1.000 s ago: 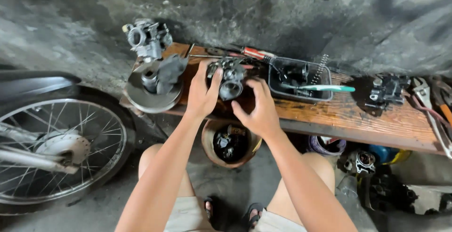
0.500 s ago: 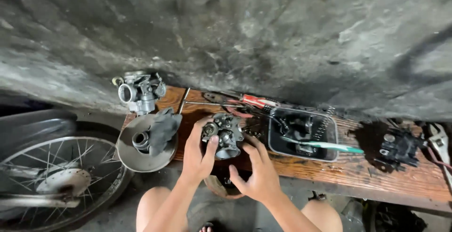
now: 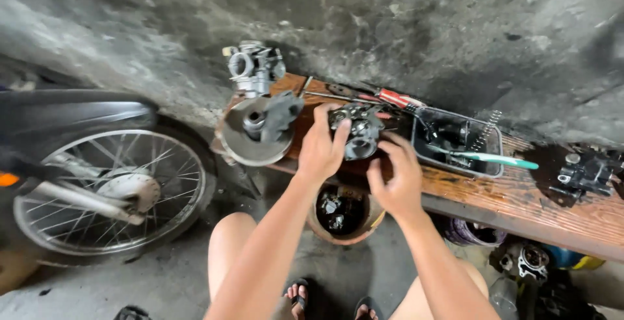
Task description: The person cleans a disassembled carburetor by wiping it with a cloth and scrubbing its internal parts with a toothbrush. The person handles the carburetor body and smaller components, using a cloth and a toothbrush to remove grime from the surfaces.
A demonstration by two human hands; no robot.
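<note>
My left hand grips a grey metal carburetor from its left side, just above the wooden bench. My right hand is at the carburetor's lower right, fingers spread and touching it. A second carburetor stands at the bench's far left end, behind a round metal disc part.
A clear tray holds dark parts, with a teal-handled toothbrush across it. A red-handled screwdriver lies behind. A black part sits at right. A brown pot stands under the bench. A motorcycle wheel is at left.
The view has shifted and tilted. Both hands stay on the carburetor, which has come down closer to the bench; my right hand has slid to its lower right.
</note>
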